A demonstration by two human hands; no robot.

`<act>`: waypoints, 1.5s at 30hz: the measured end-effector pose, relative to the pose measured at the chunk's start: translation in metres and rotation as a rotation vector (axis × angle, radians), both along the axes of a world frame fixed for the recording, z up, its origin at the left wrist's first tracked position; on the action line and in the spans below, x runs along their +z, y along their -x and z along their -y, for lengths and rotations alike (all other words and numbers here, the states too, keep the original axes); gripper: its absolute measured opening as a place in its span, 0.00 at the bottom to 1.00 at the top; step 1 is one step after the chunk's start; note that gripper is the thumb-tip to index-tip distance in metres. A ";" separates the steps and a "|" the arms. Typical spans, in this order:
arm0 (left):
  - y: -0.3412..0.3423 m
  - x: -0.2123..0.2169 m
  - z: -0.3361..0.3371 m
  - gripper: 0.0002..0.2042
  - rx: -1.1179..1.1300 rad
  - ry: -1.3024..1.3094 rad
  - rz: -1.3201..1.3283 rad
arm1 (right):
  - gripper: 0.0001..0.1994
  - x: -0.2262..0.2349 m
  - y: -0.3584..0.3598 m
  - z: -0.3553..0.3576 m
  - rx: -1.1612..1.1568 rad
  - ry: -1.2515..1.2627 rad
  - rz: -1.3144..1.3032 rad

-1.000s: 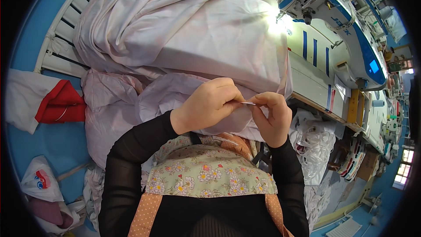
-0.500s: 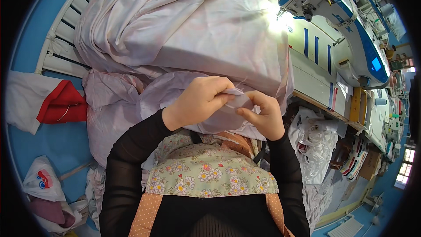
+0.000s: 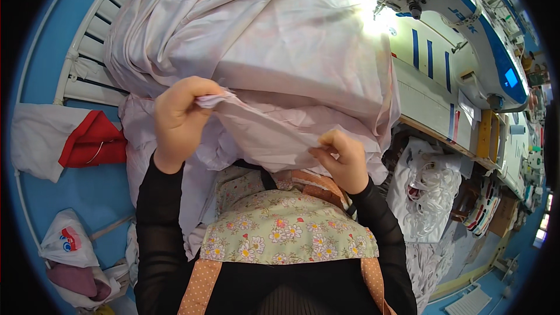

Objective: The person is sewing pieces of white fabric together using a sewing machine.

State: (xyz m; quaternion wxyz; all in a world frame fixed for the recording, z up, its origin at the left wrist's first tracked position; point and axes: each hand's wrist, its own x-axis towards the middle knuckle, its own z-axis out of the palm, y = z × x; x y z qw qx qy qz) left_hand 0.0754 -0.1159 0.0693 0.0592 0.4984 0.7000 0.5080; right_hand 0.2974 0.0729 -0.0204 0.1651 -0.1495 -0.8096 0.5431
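Note:
Pale pink fabric [image 3: 268, 137] is stretched between my two hands above my lap, its frayed edge running from one to the other. My left hand [image 3: 184, 119] is closed on a gathered corner of it, where loose threads stick out. Lower and to the right, my right hand [image 3: 343, 160] pinches the same edge between thumb and bent fingers. Beyond my hands a large heap of the pale fabric [image 3: 291, 41] covers the table, and its folds hang down toward my lap.
A white and blue sewing machine [image 3: 466, 29] with its lamp lit stands at the upper right. Below its table lies a bundle of white strips [image 3: 429, 189]. At left are a white slatted rack [image 3: 96, 52], a red and white cloth [image 3: 93, 140] and a plastic bag [image 3: 67, 242].
My hands have moved apart, the left going left and slightly up with its corner of fabric. The edge that was bunched between them is now drawn out long.

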 end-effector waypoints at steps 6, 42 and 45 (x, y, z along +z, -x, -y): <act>0.008 0.003 0.033 0.06 0.096 -0.141 -0.098 | 0.10 -0.007 0.004 0.002 0.180 -0.067 -0.149; 0.027 -0.010 0.088 0.05 0.278 -0.291 0.075 | 0.11 0.026 -0.008 -0.037 0.118 -0.194 -0.183; 0.033 -0.021 0.089 0.05 0.288 -0.319 0.167 | 0.09 0.029 -0.009 -0.039 0.083 -0.143 -0.124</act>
